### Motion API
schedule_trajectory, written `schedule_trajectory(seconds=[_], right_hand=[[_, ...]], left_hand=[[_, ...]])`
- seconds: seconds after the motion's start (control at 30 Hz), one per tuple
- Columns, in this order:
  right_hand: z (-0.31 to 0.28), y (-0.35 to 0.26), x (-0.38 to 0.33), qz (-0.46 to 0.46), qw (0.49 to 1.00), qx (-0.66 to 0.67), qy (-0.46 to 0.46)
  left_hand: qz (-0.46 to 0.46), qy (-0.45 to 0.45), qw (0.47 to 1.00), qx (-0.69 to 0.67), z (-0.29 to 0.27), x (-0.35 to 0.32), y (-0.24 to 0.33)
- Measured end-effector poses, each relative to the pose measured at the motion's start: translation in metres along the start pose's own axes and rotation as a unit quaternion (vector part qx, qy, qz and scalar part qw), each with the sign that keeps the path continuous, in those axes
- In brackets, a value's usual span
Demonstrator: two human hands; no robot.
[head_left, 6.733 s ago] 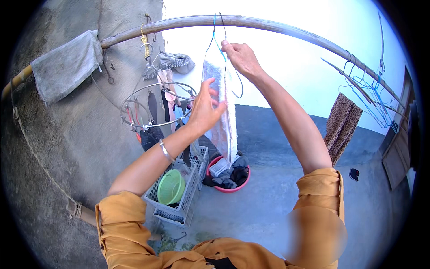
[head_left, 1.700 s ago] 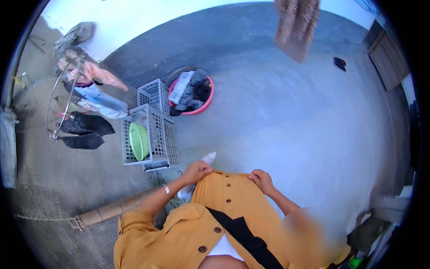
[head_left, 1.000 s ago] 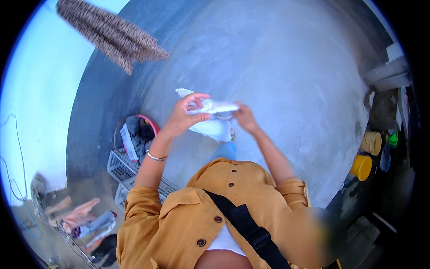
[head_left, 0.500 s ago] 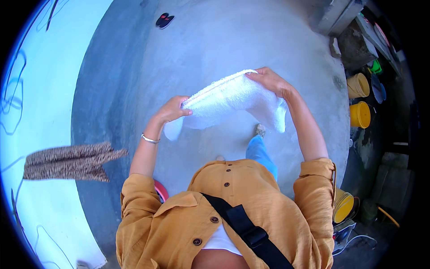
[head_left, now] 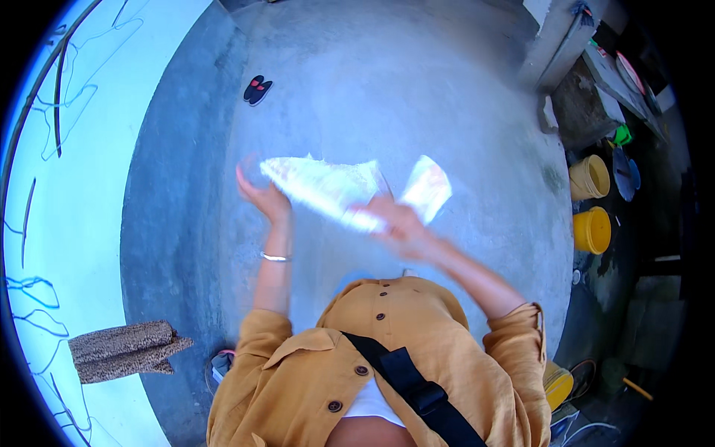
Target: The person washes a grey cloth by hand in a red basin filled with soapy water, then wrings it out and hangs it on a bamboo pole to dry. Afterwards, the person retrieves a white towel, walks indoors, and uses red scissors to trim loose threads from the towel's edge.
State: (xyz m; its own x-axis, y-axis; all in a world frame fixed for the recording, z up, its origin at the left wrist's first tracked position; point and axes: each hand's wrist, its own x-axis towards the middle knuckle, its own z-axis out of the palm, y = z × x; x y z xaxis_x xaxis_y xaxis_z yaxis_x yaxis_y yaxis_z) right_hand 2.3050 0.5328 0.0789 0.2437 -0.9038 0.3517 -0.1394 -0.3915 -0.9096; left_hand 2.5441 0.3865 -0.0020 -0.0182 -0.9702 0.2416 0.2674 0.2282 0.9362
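A white towel (head_left: 320,182) hangs stretched out and smeared by motion in front of my body. My right hand (head_left: 406,227) is closed on its lower edge, with one loose part of the cloth flaring up past the fingers. At the towel's left end is my left hand (head_left: 262,195), its fingers apart and slightly blurred. No grip on the cloth shows there. A silvery bangle (head_left: 276,258) circles my left wrist.
A brown towel (head_left: 126,350) hangs at the left, near wire hangers (head_left: 67,112) along the pale wall. Dark slippers (head_left: 257,90) lie on the concrete floor ahead. Yellow buckets (head_left: 592,230) stand at the right, below a concrete ledge (head_left: 585,112).
My right hand has moved left and nearer with the towel. My left hand has come off the towel's corner and spread its fingers. The view has shifted, and the towel has swung.
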Motion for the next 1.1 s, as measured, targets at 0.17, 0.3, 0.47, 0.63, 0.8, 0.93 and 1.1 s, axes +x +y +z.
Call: schedule_trajectory(seconds=[0.17,0.3,0.47,0.63,0.8,0.93,1.1], right_hand=[[0.024,0.052,0.029,0.095,0.944,0.151,-0.279],[-0.029,0.112,0.073,0.132,0.974,0.159,-0.097],[-0.100,0.124,0.159,0.148,0.927,0.306,0.159],[-0.144,0.157,0.248,0.186,0.825,0.491,0.210],[-0.137,0.239,0.282,0.277,0.838,0.257,0.392],[-0.169,0.285,0.303,0.202,0.892,0.111,0.388],[-0.253,0.343,0.339,0.059,0.925,-0.051,0.372]], left_hand=[[-0.201,-0.108,0.965,-0.128,0.098,-0.012,-0.028],[-0.229,-0.130,0.957,-0.125,0.103,0.071,-0.047],[-0.274,-0.134,0.938,-0.162,0.112,0.164,-0.069],[-0.411,-0.252,0.808,-0.337,0.179,0.249,-0.042],[-0.258,-0.307,0.913,-0.072,0.198,0.264,-0.182],[-0.186,-0.302,0.930,0.100,0.246,0.304,-0.183],[0.026,-0.297,0.909,0.293,0.293,0.354,-0.258]])
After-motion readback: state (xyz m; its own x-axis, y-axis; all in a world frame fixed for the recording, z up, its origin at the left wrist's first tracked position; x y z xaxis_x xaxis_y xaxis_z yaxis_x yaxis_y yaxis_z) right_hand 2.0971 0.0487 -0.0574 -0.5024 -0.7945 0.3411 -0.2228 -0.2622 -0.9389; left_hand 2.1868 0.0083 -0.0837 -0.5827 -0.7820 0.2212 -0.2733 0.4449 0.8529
